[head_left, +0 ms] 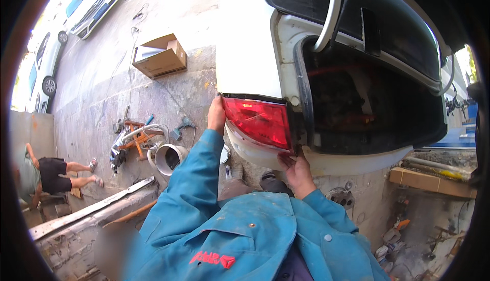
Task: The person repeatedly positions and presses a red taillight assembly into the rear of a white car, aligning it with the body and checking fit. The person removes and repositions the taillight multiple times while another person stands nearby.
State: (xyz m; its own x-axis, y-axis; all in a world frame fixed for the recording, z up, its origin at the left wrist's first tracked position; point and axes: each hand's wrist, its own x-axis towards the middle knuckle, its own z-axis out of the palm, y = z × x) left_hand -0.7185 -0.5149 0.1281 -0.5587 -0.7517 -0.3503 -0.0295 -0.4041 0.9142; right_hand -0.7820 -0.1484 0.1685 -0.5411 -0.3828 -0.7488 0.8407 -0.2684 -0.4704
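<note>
A red tail light [259, 122] sits at the rear corner of a white car [246, 41]. My left hand [216, 114] grips its outer edge, the fingertips reaching up to the body seam. At the lower inner corner, my right hand [297, 172] has its fingers curled against the light from below. A dark gap runs along the top of the light, next to the white panel. Below it is the pale bumper [337, 163]. The trunk opening [372, 97] is dark inside, with its lid raised.
On the floor at left are a cardboard box [162, 61], a white bucket [169, 158], a teal power drill [182, 126] and an orange stand [138, 135]. A person in black shorts [53, 176] is at far left. Bricks [431, 181] lie at right.
</note>
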